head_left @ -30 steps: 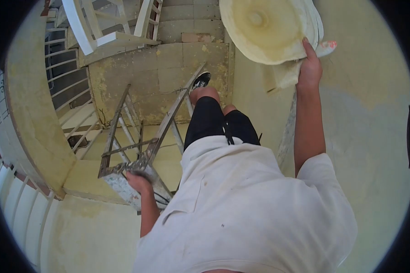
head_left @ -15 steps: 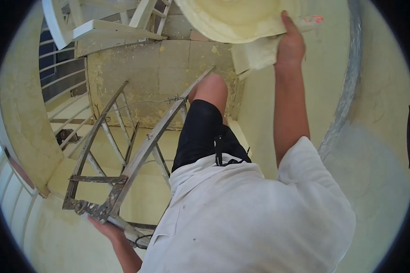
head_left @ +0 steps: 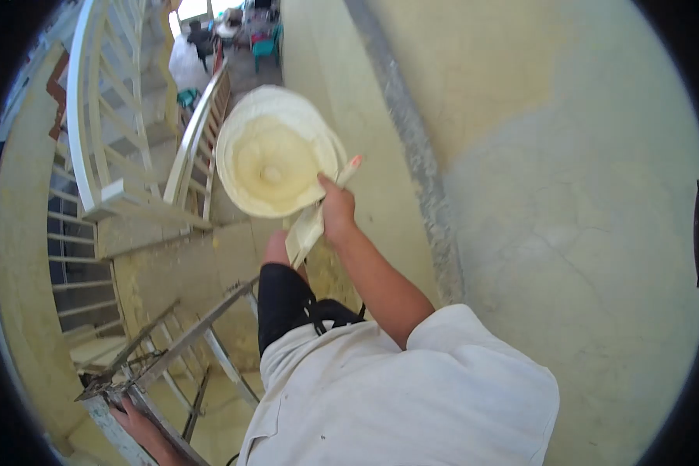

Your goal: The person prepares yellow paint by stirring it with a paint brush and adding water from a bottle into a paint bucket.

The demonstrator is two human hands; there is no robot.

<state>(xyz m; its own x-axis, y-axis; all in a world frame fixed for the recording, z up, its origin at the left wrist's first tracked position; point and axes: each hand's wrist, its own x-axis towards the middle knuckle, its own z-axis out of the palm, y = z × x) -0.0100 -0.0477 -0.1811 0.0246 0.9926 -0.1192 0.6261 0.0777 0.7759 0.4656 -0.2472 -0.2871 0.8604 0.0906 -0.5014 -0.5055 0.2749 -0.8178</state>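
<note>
My right hand (head_left: 338, 211) is closed around the rim of a round, cream-coated paint tub (head_left: 241, 116), with the thumb over its edge. A wide paintbrush (head_left: 306, 234) is held in the same grip, its pink-tipped handle pointing up and its bristle end down. The tub tilts so that its pale, paint-smeared inside shows. At the lower left, my left hand (head_left: 137, 421) grips the top of a paint-stained metal stepladder (head_left: 180, 342). Some of its fingers are hidden behind the ladder's top.
White stair railings (head_left: 113, 194) stand at the left, beside patchy tiled steps (head_left: 229, 245). A plastered wall (head_left: 551, 256) with a rough grey strip (head_left: 419, 155) fills the right. Far below are a green chair (head_left: 267, 45) and assorted goods.
The view has swung so that more stairs and the floor beyond show. The tub and brush now appear lower and further left. The left hand stays at the ladder's top.
</note>
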